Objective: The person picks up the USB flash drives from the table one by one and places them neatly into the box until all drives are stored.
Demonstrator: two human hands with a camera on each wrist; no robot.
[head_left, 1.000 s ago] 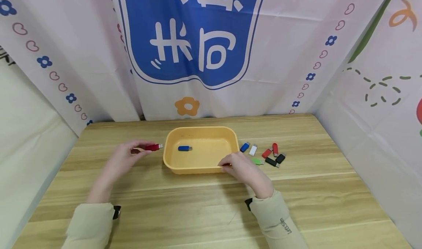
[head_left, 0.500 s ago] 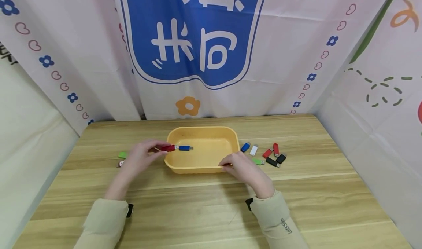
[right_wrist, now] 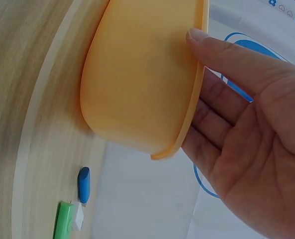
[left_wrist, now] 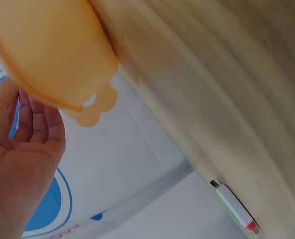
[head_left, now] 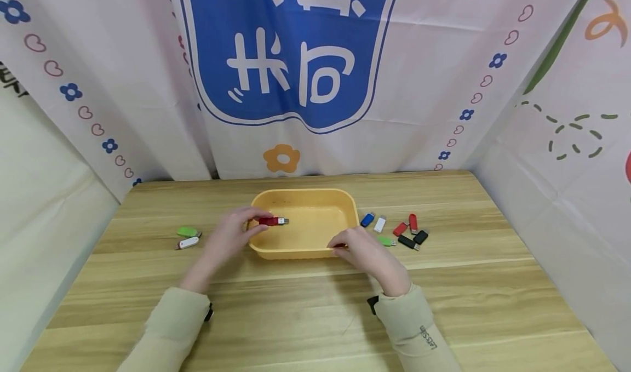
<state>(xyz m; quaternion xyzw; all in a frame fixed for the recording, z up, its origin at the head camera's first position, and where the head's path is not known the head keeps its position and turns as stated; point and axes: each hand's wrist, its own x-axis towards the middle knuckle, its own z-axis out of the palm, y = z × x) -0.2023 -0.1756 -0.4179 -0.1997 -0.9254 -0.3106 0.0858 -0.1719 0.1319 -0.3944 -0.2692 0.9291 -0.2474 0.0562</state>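
In the head view, my left hand (head_left: pixel 231 238) pinches a red USB flash drive (head_left: pixel 268 221) between thumb and fingertips, over the left end of the yellow plastic tray (head_left: pixel 315 232). A metal plug points right; the blue drive in the tray is largely covered by it. In the left wrist view, the fingers of my left hand (left_wrist: pixel 28 139) go behind the tray wall (left_wrist: pixel 57 50), hiding the red drive. My right hand (right_wrist: pixel 246 119) grips the tray's front right rim (right_wrist: pixel 189 119), thumb outside and fingers inside, in the right wrist view.
Left of the tray lie a green flash drive (head_left: pixel 187 232) and a white one (head_left: pixel 188 243). Several more lie at its right, among them blue (head_left: pixel 367 219), white (head_left: pixel 379 224), red (head_left: pixel 412 223), black (head_left: pixel 408 242) and green (head_left: pixel 386 241). A printed curtain (head_left: pixel 419 87) hangs behind the table.
My left hand has carried the red flash drive rightward, from beside the tray to over its inside. The green and white drives at left have come into sight. The right hand stays on the rim.
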